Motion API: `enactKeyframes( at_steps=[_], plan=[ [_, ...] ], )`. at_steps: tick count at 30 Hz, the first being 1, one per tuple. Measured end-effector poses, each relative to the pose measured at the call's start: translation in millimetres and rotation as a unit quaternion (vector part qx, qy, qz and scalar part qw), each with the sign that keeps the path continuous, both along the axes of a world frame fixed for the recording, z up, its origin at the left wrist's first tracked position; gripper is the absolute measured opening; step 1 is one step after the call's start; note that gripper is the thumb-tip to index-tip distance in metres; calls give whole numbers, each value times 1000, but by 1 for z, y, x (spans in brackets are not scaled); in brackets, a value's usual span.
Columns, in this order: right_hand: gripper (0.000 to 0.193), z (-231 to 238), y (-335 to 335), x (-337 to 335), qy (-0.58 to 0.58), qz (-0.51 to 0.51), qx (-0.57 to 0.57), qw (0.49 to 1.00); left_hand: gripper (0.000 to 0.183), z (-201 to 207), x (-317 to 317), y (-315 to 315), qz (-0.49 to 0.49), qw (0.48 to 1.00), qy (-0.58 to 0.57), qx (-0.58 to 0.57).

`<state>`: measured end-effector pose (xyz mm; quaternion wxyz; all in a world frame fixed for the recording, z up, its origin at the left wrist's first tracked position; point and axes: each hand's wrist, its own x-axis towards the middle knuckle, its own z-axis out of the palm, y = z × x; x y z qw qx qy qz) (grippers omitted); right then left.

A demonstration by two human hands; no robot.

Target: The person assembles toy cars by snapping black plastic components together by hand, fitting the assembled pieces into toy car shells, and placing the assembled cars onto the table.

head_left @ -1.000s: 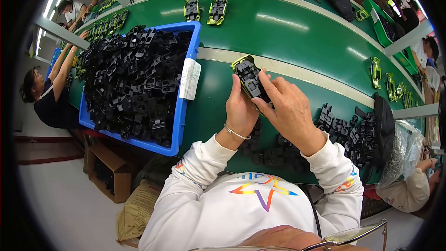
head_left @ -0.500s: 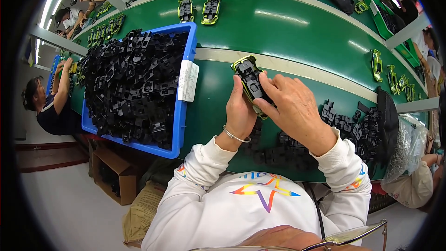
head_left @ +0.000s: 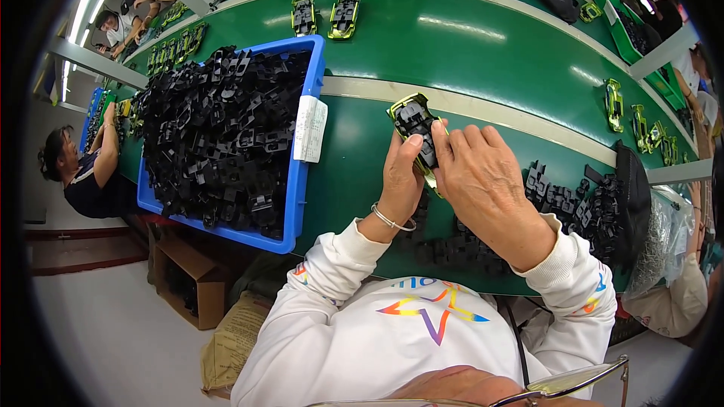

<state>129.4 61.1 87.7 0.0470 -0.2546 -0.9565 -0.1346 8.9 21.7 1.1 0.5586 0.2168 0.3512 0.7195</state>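
Observation:
Between my two hands is a toy car body [head_left: 416, 119], lime green at its rim, with a black plastic seat-shaped insert inside. My left hand [head_left: 401, 173] grips its left side, thumb lying over the insert. The fingers of my right hand [head_left: 483, 181] close on its right side and near end. Just below my hands, loose black plastic inserts [head_left: 460, 250] lie on the green table, partly hidden by my wrists. To the left stands a blue crate [head_left: 289, 203] heaped with black inserts [head_left: 222, 136].
Two lime-green car bodies [head_left: 345, 15] rest on the green conveyor belt [head_left: 422, 38] ahead. More car bodies [head_left: 615, 105] stand at the right. A black bag [head_left: 632, 196] and a clear plastic bag [head_left: 664, 241] are at the right edge. A co-worker [head_left: 83, 173] sits at the far left.
The car body has shifted slightly right in my hands. My left thumb has moved from its side onto the insert, and my right thumb has drawn back. The co-worker's raised arms have lowered.

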Motion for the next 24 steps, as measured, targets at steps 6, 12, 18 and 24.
enactKeyframes(
  at_steps=[6, 12, 18, 24],
  plan=[
    [53, 4, 3, 4, 10, 19, -21, 1000, 42, -2, 1, 1, 3, 1000, 3, -12],
    [57, 0, 5, 8, 41, -16, -80, 996, 39, -1, 1, 5, -3, 999, -35, -13],
    [60, 3, 6, 8, 59, -12, -133, 989, 40, -27, 2, 4, 37, 997, 60, -11],
    [43, -15, 25, 16, 355, -110, -518, 771, 52, -36, 1, 12, 22, 992, 94, 87]
  ],
)
